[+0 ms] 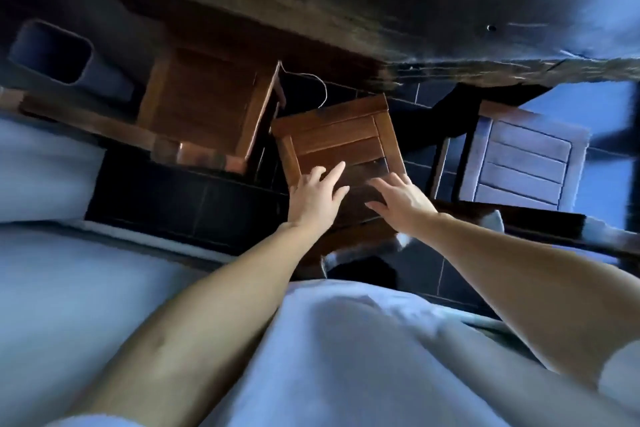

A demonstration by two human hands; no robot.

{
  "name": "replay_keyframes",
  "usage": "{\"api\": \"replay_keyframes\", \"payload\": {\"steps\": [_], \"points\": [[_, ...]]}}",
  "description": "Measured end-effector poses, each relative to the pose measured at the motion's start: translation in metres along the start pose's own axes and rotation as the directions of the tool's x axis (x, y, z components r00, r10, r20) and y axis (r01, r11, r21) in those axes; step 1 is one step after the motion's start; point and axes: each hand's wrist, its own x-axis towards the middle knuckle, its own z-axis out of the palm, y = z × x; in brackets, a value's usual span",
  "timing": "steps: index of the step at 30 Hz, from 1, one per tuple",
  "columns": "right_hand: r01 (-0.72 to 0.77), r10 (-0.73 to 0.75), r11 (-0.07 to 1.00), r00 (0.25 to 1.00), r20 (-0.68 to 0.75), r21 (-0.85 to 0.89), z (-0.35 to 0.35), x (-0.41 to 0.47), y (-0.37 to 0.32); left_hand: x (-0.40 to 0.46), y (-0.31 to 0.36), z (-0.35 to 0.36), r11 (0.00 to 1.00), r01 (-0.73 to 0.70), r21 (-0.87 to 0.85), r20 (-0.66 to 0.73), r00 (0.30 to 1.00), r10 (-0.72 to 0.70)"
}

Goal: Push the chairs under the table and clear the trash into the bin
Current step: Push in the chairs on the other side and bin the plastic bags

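Observation:
A wooden chair with a slatted seat (341,139) stands in front of me, partly out from the dark table (346,10) across the top of the view. My left hand (317,198) and my right hand (401,199) are both over the near part of that seat, fingers spread and straight. Whether they touch the wood is blurred. A second wooden chair (207,104) stands to the left, tucked closer to the table. A third slatted chair (526,163) stands at the right. A grey bin (52,52) stands at the far left, its mouth open.
A thin white cord (320,88) hangs between the left and middle chairs. The floor is dark tile (187,204). Pale fabric surfaces (45,166) fill the left side. My white shirt (363,357) covers the bottom of the view.

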Motion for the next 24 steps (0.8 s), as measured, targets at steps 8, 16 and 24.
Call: {"api": "replay_keyframes", "payload": {"steps": [8, 16, 24], "points": [[0.218, -0.217, 0.976, 0.975, 0.048, -0.02, 0.015, -0.038, 0.039, -0.058, 0.055, 0.066, 0.985, 0.157, -0.068, -0.058, 0.985, -0.161], [0.27, -0.268, 0.962, 0.962, 0.057, -0.035, 0.032, -0.046, 0.062, -0.09, 0.055, 0.11, 0.99, 0.138, -0.018, -0.083, 0.987, -0.139], [0.337, -0.331, 0.938, 0.94, 0.08, -0.086, 0.038, -0.051, 0.078, -0.099, 0.053, 0.117, 1.0, 0.003, 0.013, -0.109, 0.994, -0.002]]}}
